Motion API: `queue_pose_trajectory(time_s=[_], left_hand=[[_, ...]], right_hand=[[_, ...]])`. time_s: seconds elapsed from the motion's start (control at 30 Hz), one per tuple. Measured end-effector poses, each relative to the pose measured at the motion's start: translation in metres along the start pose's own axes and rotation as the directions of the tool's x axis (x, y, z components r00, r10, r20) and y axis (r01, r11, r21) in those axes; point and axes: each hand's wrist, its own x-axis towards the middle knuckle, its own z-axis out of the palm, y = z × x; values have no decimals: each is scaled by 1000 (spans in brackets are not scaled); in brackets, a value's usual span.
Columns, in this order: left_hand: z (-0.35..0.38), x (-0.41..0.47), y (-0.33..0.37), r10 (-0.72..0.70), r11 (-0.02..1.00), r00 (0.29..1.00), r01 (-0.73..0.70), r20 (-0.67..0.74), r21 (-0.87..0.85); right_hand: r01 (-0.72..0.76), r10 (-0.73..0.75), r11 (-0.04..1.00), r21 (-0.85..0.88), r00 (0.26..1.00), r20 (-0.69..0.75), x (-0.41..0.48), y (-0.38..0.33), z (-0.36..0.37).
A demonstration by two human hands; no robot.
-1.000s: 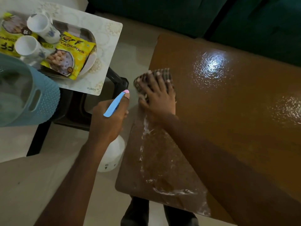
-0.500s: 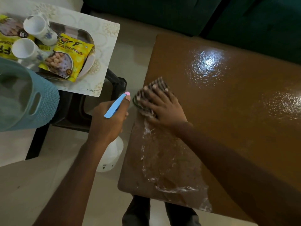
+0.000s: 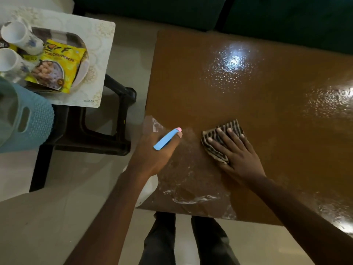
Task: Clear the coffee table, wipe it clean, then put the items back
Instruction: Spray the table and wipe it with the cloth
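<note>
The brown coffee table is bare and glossy, with wet soapy streaks near its front left corner. My right hand lies flat on a striped cloth, pressing it to the tabletop. My left hand grips a white spray bottle with a blue trigger, held over the table's left edge; most of the bottle is hidden under the hand. The removed items sit on a side stool at top left: two white mugs, a yellow snack packet and a tray.
A patterned mat covers the black stool. A blue basket stands at the left edge. A dark green sofa runs behind the table. My legs stand on the pale floor in front of it.
My right hand has slid the cloth to the right and toward me, away from the table's left edge. The left hand with the bottle has come in over the table.
</note>
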Motion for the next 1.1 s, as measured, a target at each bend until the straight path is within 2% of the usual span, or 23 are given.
queue_pose_trajectory(time_s=[0.07, 0.13, 0.23, 0.3, 0.33, 0.37, 0.43, 0.5, 0.57, 0.63, 0.7, 0.77, 0.83, 0.9, 0.97, 1.03, 1.1], left_hand=[[10, -5, 1, -1, 999, 1000, 0, 27, 43], [15, -7, 0, -8, 998, 999, 5, 38, 66], [16, -10, -4, -16, 998, 1000, 16, 9, 55], [15, -13, -5, 0, 998, 1000, 1, -11, 57], [14, -15, -5, 16, 998, 1000, -15, -15, 57], [14, -17, -4, 30, 998, 999, -29, -17, 56], [12, -20, -4, 48, 997, 998, -47, -31, 57], [10, -23, -4, 75, 996, 996, -73, -45, 41], [6, -26, -4, 124, 992, 992, -122, -36, 33], [4, -28, -5, 158, 986, 987, -157, -27, 48], [3, -31, -7, 188, 980, 982, -187, 6, 72], [3, -33, -8, 199, 975, 979, -203, 46, 92], [4, -36, -9, 199, 972, 976, -208, 86, 108], [7, -40, -9, 192, 970, 974, -206, 119, 128], [11, -44, -10, 184, 968, 973, -204, 141, 146], [16, -48, -13, 187, 964, 968, -213, 166, 158], [22, -51, -18, 189, 961, 963, -221, 191, 166]], right_hand=[[-105, 106, 994, 35, 994, -1, -19, 17, -1], [-320, 324, 939, 129, 946, -18, -22, 22, -6], [-585, 617, 762, 277, 787, -36, 2, 7, -11], [-683, 728, 654, 326, 685, -25, 29, -10, -13], [-699, 747, 631, 337, 664, -21, 40, -19, -15], [-687, 736, 645, 336, 677, -29, 50, -28, -17], [-582, 625, 754, 304, 778, -61, 61, -49, -15], [-401, 432, 887, 229, 896, -104, 55, -71, -6], [-198, 211, 973, 116, 971, -113, 30, -86, 9], [-23, 25, 1000, 20, 997, -78, -4, -77, 25], [26, -25, 1000, 12, 995, -97, -40, -54, 36], [-81, 86, 995, 51, 991, -100, -65, -29, 37], [-301, 310, 946, 118, 948, -73, -70, -12, 30], [-519, 546, 828, 215, 833, -90, -56, -11, 22], [-667, 711, 692, 278, 696, -99, -30, -26, 19], [-713, 766, 628, 310, 638, -85, -11, -45, 19], [-667, 713, 685, 292, 695, -85, -14, -52, 21]])
